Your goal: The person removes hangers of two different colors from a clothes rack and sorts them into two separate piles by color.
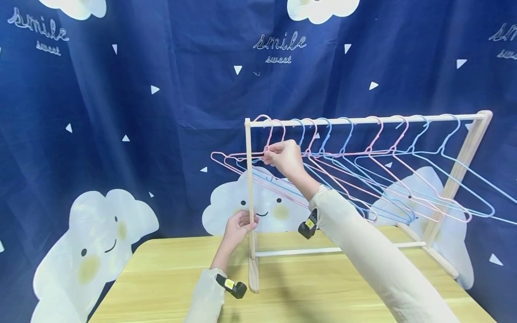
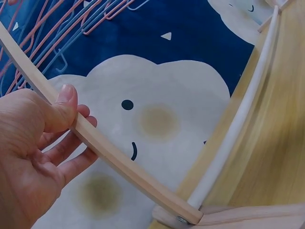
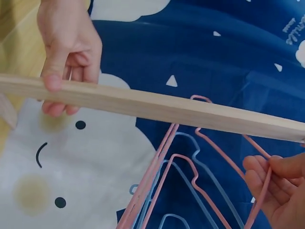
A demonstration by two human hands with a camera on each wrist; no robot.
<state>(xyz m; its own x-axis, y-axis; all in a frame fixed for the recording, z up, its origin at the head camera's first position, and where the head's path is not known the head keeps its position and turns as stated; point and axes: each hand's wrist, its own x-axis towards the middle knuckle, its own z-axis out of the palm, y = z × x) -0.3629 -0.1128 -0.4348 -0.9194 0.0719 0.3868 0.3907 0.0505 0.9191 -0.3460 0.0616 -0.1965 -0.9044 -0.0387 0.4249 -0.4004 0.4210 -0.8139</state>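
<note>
Hangers, pink and blue, hang in a row on the top rail of a wooden rack [image 1: 460,168], and the rack stands on a pale wooden table [image 1: 161,278], its near foot close to the middle of the table and its far foot near the right edge. Behind the table hangs a big dark blue curtain [image 1: 121,112] with white smiling clouds, small white triangles and the words "smile sweet" in white script, readable several times along the upper part.

The white top rail [image 1: 363,120] of the rack carries all the hangers, and a second white bar [image 1: 335,250] runs low between the two feet. The near wooden post [image 1: 249,179] stands upright at the left end of the rail.

The first pink hanger [image 1: 258,154] hangs at the left end of the rail, just beside the post. The right hand [image 1: 284,157] pinches its thin wire just under the hook, between thumb and fingers; the right wrist view shows the fingertips [image 3: 259,167] closed on the pink wire.

The left hand [image 1: 238,226] grasps the post low down, with the thumb [image 2: 64,102] pressed on its front face and the fingers curled behind it.

Each wrist wears a small black camera [image 1: 231,285] with a yellow label; the writing on it is too small to read.
</note>
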